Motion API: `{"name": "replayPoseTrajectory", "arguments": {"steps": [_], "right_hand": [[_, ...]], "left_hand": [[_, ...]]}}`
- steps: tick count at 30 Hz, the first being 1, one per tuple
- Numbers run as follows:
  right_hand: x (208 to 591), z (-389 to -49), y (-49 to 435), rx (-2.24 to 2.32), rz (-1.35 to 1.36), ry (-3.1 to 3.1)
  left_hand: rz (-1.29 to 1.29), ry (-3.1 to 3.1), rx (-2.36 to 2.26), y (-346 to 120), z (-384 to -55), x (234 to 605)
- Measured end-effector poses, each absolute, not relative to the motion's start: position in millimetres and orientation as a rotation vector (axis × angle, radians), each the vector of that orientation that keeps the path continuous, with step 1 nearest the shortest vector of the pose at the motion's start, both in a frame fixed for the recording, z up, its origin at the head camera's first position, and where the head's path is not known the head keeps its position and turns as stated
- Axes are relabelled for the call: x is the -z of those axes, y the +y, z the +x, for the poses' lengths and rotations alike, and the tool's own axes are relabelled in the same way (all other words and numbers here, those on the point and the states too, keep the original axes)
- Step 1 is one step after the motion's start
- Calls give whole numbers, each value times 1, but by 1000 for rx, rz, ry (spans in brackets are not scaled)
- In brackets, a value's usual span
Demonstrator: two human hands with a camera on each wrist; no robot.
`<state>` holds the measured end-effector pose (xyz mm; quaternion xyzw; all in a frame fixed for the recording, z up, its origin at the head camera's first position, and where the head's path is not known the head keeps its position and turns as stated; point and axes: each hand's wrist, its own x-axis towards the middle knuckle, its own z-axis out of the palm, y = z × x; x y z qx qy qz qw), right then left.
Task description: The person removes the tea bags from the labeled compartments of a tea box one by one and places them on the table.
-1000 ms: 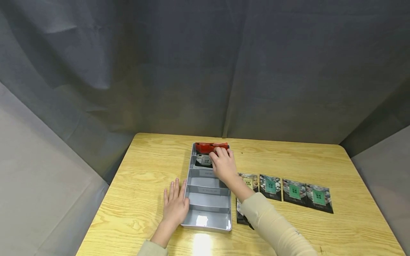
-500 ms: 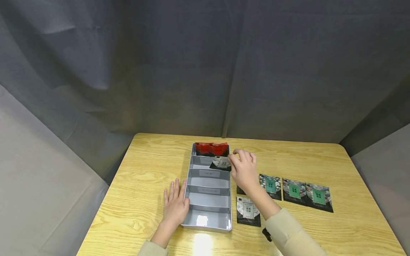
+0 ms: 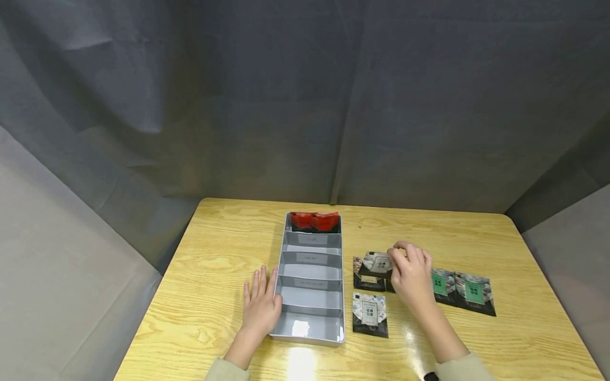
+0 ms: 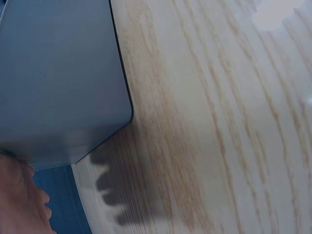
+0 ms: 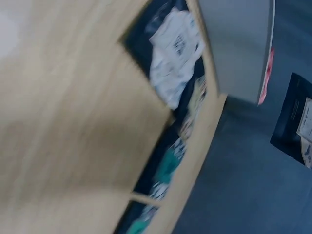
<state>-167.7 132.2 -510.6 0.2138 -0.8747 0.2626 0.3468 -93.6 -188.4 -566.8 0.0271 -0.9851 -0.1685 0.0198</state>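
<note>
My right hand point(image 3: 412, 275) pinches a small black packet with a white label point(image 3: 377, 264) by its right edge, above the row of packets on the table. In the right wrist view the held packet point(image 5: 296, 119) shows at the right edge. My left hand point(image 3: 261, 307), fingers extended, rests beside the left wall of a grey divided box point(image 3: 310, 272), the thumb against it. Red-and-black packets point(image 3: 301, 221) stand in the box's farthest compartment. Another white-labelled packet point(image 3: 369, 316) lies right of the box, below a yellow-labelled packet point(image 3: 367, 283) partly covered by the held one.
Two green-labelled packets point(image 3: 474, 293) lie to the right of my right hand, the nearer one partly hidden by it. Another packet behind the hand is mostly hidden. The wooden table point(image 3: 214, 248) ends at a dark grey curtain point(image 3: 267, 132).
My right hand has lifted the white-labelled packet out of the box's second compartment and carried it right and nearer, over the packets on the table. My left hand has stayed put.
</note>
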Motion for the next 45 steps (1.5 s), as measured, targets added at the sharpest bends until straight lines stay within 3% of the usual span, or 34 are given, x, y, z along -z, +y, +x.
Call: {"name": "replayPoseTrajectory", "arguments": {"steps": [19, 45], "right_hand": [[569, -125, 193, -649, 378, -2622], [632, -125, 204, -448, 280, -2832]], "left_hand": [[98, -3071, 537, -188, -93, 564], [88, -3047, 535, -188, -94, 567]]}}
